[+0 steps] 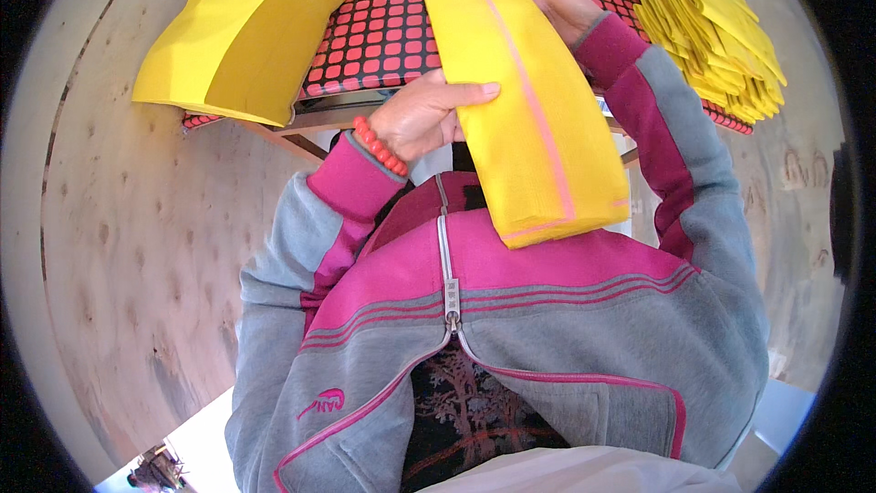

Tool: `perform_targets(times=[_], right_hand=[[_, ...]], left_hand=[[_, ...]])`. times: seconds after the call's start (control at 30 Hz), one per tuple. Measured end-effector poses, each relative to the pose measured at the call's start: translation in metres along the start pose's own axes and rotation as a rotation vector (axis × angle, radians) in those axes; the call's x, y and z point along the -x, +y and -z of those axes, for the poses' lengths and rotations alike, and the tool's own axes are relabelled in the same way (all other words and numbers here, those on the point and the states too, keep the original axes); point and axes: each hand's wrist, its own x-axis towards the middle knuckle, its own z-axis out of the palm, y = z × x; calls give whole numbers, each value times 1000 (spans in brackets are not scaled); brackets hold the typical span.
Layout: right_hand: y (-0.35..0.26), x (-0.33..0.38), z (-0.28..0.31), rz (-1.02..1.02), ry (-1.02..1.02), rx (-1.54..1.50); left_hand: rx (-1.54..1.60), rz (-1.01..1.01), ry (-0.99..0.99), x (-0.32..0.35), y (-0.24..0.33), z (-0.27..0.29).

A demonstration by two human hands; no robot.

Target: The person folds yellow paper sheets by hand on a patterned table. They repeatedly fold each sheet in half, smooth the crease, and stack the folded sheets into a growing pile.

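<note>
A long folded yellow cloth (538, 146) with a pink stripe down its length hangs in front of my chest, its lower end close to the jacket. My left hand (422, 114), with a red bead bracelet at the wrist, is closed on its left edge. The thumb lies flat on top and the other fingers are tucked underneath. My right hand (563, 5) is at the cloth's upper right edge, fingers stretched out and partly hidden behind it. Whether that hand bears any of the cloth's weight cannot be seen.
A table with a red-and-black checked cover (374, 41) stands before me. A large yellow cloth piece (246, 32) lies at its left, overhanging the front edge. On the right is a thick pile of folded yellow cloths (707, 32). Pale wood-like flooring (164, 246) spreads around.
</note>
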Motion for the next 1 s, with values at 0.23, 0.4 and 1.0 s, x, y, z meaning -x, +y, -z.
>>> perform_targets(times=[0.23,0.4,1.0], right_hand=[[-102,8,-56,554,204,663],[-166,24,-106,985,190,880],[-109,-9,-35,954,195,557]], left_hand=[[-686,-255,150,-31,90,5],[-601,-499,111,-56,163,-3],[-712,-411,184,-123,126,113]])
